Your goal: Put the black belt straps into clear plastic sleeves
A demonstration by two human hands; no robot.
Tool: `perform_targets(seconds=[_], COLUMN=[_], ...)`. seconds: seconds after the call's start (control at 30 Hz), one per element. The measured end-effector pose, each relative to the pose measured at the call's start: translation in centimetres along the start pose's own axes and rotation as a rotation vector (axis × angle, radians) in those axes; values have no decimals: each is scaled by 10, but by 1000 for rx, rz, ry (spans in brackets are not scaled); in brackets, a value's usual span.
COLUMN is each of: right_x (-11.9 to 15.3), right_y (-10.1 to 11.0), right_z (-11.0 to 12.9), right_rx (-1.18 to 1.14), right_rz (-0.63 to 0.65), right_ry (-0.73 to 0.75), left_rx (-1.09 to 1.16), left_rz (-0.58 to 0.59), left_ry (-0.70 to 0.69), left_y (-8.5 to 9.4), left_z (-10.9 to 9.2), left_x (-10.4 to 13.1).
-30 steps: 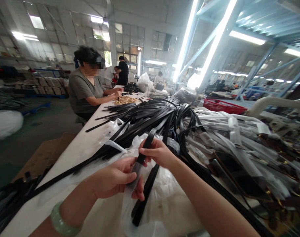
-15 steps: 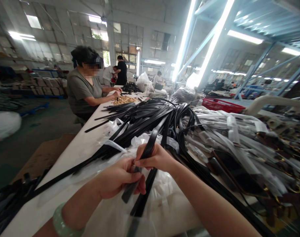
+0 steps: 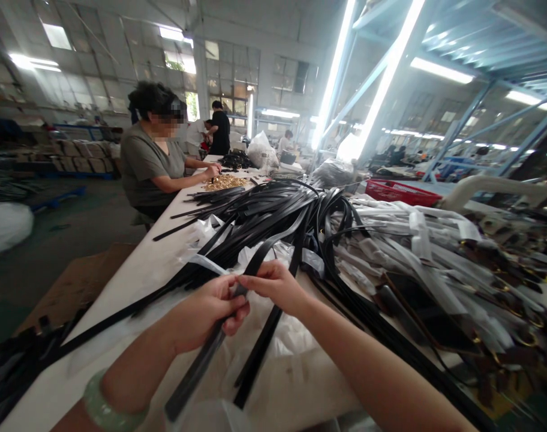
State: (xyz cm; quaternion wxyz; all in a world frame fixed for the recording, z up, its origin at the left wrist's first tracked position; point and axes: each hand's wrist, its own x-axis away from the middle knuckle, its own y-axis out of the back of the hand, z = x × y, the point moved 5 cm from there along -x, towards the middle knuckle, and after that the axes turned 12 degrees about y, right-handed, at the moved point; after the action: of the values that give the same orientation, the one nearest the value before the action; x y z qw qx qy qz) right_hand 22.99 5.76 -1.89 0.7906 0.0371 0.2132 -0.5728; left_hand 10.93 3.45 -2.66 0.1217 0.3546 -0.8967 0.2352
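Note:
Both hands are closed on one long black strap [image 3: 195,366], whose near end slants down toward the lower left. That near part looks greyish, as if inside a clear plastic sleeve. My left hand [image 3: 222,309] pinches the strap between thumb and fingers. Just above it, my right hand [image 3: 271,285] grips the same strap, the two hands nearly touching. Past my right hand the strap runs up into a pile of black straps [image 3: 273,210]. Two loose strap ends [image 3: 258,360] lie on the table below my right hand, beside crumpled clear plastic [image 3: 289,336].
White-wrapped straps with gold-coloured rings [image 3: 435,246] are heaped on the right, with a dark phone-like slab [image 3: 429,306] on them. A red basket [image 3: 402,192] stands behind. At the table's left edge a person [image 3: 152,156] handles small gold pieces [image 3: 226,182].
Both hands have shifted slightly left. More of the strap now sticks out below my left hand, reaching farther toward the lower left.

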Motion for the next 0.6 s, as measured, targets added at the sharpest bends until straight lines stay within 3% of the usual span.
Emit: perform_targets(seconds=[0.1, 0.2, 0.43, 0.6], right_x=[-8, -13, -7, -7], right_y=[20, 39, 31, 49], right_z=[-4, -5, 5, 17], right_rx=[-259, -319, 57, 81], right_rz=[-173, -342, -282, -349], right_ry=[-70, -9, 210, 262], left_rx=[-18, 9, 114, 38], left_rz=[94, 114, 60, -10], left_ry=[67, 114, 7, 70], left_y=[-7, -9, 5, 8], left_z=[6, 7, -13, -11], left_x=[1, 4, 16, 17])
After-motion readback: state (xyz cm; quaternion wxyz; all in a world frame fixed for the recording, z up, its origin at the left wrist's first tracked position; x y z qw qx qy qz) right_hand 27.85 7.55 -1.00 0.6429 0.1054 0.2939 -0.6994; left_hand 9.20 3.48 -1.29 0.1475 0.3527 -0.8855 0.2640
